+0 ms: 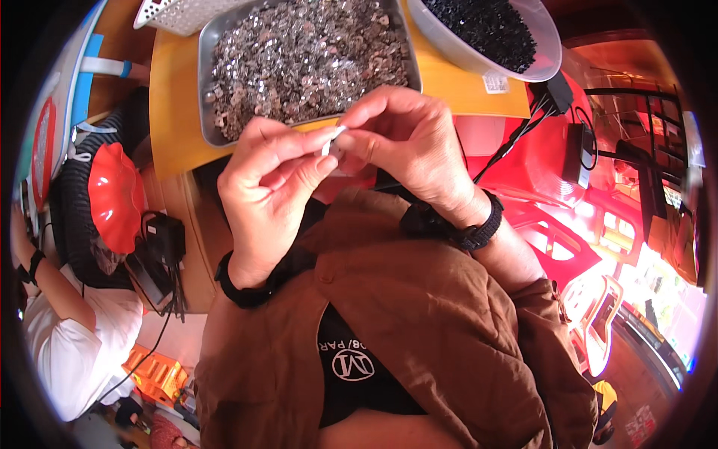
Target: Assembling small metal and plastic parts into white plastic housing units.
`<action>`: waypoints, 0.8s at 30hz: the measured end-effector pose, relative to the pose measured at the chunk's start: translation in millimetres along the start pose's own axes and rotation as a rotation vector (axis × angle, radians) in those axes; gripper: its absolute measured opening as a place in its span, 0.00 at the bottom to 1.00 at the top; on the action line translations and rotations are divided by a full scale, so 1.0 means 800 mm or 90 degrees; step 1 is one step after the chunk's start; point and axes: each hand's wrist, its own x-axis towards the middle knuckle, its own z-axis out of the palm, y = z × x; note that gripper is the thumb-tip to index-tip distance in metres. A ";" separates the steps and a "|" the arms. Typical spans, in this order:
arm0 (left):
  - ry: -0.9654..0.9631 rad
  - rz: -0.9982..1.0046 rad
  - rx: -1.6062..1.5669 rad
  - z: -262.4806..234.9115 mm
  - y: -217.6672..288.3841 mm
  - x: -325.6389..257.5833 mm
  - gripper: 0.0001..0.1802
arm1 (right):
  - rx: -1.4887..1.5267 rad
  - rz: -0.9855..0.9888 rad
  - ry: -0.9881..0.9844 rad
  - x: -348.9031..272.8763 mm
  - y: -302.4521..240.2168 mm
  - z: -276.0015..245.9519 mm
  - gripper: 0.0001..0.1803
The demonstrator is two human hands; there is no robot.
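Both my hands meet in front of the near edge of a metal tray [205, 97] heaped with small shiny metal pieces [307, 56]. Between thumb and fingertips, my left hand [265, 176] pinches a small white piece [331, 142], too small to name more exactly. My right hand [415, 146] pinches at the same spot, its thumb and forefinger closed against the piece's right side. Fingertips cover much of it. To the right of the tray, a translucent plastic bowl [550, 56] holds many small black parts [486, 30].
The tray and bowl stand on a yellow table [173, 112]. A white perforated basket [176, 16] sits at the far left. Black cables [516, 127] hang off the right edge. A red wavy-edged dish [116, 198] is at left, near a person in a white shirt [90, 352]. Red plastic stools [553, 239] stand right.
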 end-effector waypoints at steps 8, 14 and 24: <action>0.001 -0.163 -0.157 -0.007 -0.001 0.001 0.17 | -0.009 0.093 -0.128 0.009 -0.035 -0.017 0.06; 0.058 -0.234 -0.150 -0.035 0.005 0.001 0.16 | -0.394 0.095 -0.158 0.058 -0.132 -0.075 0.05; 0.066 -0.243 -0.219 -0.063 0.003 0.007 0.10 | -0.436 -0.128 -0.033 0.156 -0.199 -0.050 0.19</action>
